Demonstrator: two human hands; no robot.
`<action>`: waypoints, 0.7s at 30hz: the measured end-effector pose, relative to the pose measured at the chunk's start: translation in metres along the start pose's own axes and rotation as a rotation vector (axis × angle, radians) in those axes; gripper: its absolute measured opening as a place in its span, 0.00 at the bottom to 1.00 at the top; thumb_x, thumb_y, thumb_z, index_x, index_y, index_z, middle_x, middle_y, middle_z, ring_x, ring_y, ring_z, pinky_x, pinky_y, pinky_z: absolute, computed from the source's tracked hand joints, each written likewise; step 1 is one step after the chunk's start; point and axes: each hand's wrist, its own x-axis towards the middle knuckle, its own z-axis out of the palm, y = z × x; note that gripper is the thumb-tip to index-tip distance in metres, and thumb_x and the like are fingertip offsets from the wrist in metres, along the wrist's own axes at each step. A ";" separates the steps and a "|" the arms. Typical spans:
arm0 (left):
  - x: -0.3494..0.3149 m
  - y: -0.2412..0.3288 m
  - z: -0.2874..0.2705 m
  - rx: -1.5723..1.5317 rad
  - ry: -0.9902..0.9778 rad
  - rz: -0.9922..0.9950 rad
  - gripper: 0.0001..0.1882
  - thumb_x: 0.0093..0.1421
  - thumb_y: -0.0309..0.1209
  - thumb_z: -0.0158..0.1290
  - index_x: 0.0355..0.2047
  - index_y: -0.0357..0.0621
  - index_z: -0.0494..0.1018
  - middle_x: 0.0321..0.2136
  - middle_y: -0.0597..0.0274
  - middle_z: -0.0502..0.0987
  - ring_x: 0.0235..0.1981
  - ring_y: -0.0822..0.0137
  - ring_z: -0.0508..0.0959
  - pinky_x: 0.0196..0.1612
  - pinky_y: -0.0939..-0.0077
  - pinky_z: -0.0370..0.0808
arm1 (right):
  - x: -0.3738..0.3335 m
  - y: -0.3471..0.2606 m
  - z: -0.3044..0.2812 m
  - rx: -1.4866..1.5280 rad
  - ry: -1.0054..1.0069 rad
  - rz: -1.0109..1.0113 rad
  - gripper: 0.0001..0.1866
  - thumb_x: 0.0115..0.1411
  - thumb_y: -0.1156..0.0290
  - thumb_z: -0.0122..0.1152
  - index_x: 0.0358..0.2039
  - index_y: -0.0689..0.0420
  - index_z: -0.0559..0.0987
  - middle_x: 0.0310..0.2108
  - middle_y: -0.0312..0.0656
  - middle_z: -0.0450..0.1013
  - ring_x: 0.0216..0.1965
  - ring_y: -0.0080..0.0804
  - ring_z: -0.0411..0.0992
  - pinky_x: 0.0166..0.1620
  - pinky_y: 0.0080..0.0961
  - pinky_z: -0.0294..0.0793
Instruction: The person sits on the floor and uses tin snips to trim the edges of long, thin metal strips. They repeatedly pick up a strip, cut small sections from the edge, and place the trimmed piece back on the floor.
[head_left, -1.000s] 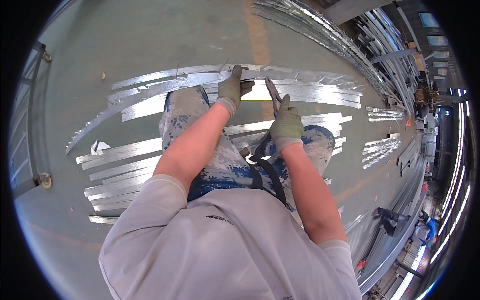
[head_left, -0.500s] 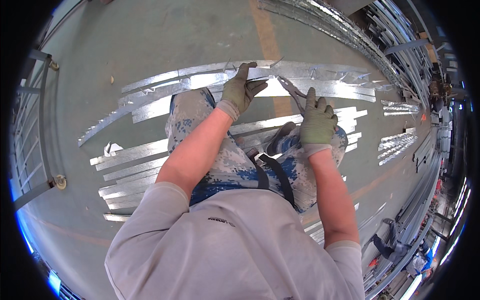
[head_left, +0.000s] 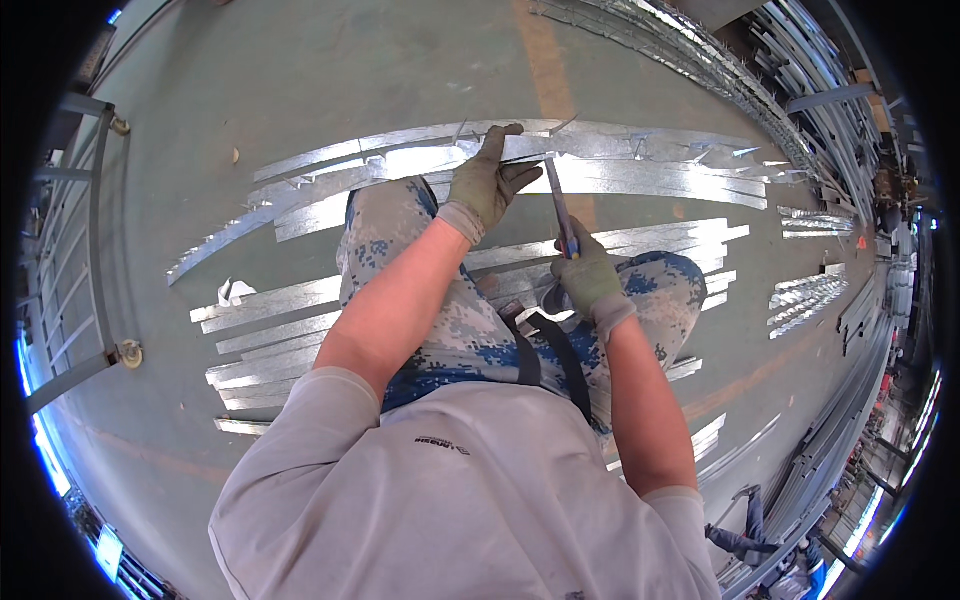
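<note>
My gloved left hand (head_left: 482, 190) is closed on a shiny sheet-metal strip (head_left: 533, 147), above other strips across my knees' far side. Thin bent tabs stick up along the metal. My gloved right hand (head_left: 590, 275) grips metal snips (head_left: 562, 212), seen nearly edge-on, their tip pointing away from me and close to the strip's edge. Whether the tip touches the metal, I cannot tell. More flat metal strips (head_left: 268, 330) lie on the floor beneath and beside my legs.
A wheeled metal frame (head_left: 100, 250) stands at the left. Long toothed metal pieces (head_left: 690, 55) lie at the far right, with smaller stacks (head_left: 805, 300) below. Long profiles (head_left: 815, 430) line the right side, where another person (head_left: 750, 530) is partly visible.
My right hand has moved left and toward me, turning the snips from a slanted, side-on pose to nearly edge-on. My left hand keeps its hold on the strip.
</note>
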 end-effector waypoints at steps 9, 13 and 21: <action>0.002 0.001 0.000 -0.008 0.010 -0.004 0.27 0.85 0.49 0.49 0.68 0.38 0.74 0.57 0.41 0.86 0.55 0.45 0.90 0.62 0.46 0.92 | -0.004 -0.018 -0.007 0.101 -0.102 0.048 0.44 0.66 0.71 0.63 0.83 0.57 0.65 0.57 0.52 0.82 0.57 0.47 0.82 0.65 0.36 0.77; 0.003 -0.001 -0.002 0.013 0.005 0.006 0.27 0.86 0.48 0.48 0.68 0.37 0.73 0.58 0.41 0.85 0.57 0.44 0.89 0.64 0.44 0.90 | -0.003 -0.016 -0.004 0.104 -0.074 0.026 0.41 0.67 0.70 0.64 0.80 0.60 0.68 0.54 0.47 0.82 0.53 0.42 0.82 0.62 0.35 0.78; 0.000 0.001 0.001 -0.033 -0.028 0.009 0.27 0.86 0.48 0.48 0.68 0.37 0.73 0.58 0.42 0.85 0.56 0.46 0.90 0.63 0.45 0.91 | -0.002 -0.028 -0.003 0.234 -0.131 0.105 0.36 0.70 0.68 0.65 0.77 0.64 0.71 0.50 0.47 0.82 0.50 0.38 0.82 0.58 0.33 0.80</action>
